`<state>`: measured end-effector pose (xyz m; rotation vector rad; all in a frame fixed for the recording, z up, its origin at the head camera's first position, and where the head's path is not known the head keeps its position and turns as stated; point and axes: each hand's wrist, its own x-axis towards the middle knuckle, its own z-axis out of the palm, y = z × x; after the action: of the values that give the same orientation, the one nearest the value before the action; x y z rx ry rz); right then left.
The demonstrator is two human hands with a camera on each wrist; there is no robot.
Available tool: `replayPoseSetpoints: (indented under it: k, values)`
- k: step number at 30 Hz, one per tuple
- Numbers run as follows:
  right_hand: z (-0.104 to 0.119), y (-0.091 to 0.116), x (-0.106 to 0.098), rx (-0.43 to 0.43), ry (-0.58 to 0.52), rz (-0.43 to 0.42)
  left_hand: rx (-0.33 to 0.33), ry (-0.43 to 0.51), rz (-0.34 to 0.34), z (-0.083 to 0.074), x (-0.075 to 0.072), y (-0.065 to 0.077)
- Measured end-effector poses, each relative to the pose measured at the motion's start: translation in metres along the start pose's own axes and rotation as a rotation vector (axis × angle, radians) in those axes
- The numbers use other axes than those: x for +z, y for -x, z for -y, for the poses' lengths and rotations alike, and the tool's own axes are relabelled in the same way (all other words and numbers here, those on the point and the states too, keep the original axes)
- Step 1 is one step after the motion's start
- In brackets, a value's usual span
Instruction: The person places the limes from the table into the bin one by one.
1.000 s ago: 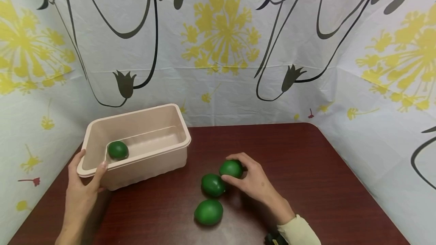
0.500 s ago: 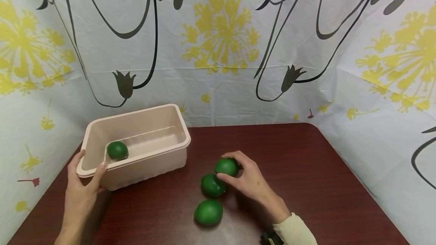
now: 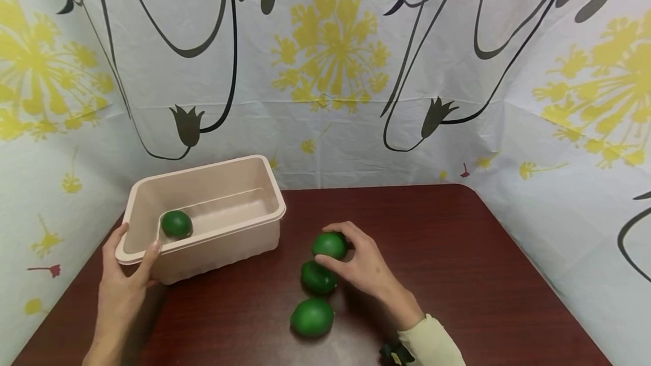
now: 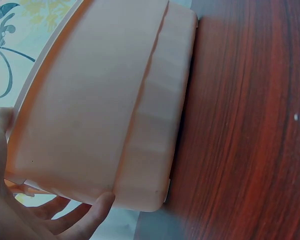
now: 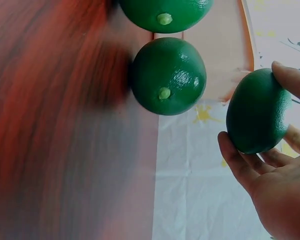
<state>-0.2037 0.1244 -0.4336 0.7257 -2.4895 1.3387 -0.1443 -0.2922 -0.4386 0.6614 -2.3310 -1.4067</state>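
Note:
My left hand (image 3: 119, 287) grips the near left corner of a beige plastic bin (image 3: 224, 247), thumb over the rim. In the left wrist view its fingers reach under the bin's outer wall (image 4: 85, 105). One green lime (image 3: 176, 223) lies inside at the left end. My right hand (image 3: 373, 270) holds another lime (image 3: 328, 244) between thumb and fingers, raised off the table in the right wrist view. Just below it in the head view sits a darker lime (image 3: 318, 279), partly overlapped by the thumb. A further lime (image 3: 312, 317) rests nearer to me.
The dark red wooden table (image 3: 432, 230) has rounded far corners. A white cloth (image 3: 346, 146) with yellow and grey plant prints hangs around its back and sides. A small black object (image 3: 396, 353) shows by the right sleeve (image 3: 432, 340).
My right hand has moved left and slightly up in the head view, carrying its lime across behind the middle lime. The left hand, the bin and the other limes stay put.

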Motion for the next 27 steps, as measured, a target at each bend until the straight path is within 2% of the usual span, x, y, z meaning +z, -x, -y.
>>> replayPoseSetpoints:
  k: [27]
  values:
    - [0.015, -0.012, 0.014, -0.001, -0.047, -0.001, 0.001, -0.001, -0.008, 0.001, 0.001, 0.002]
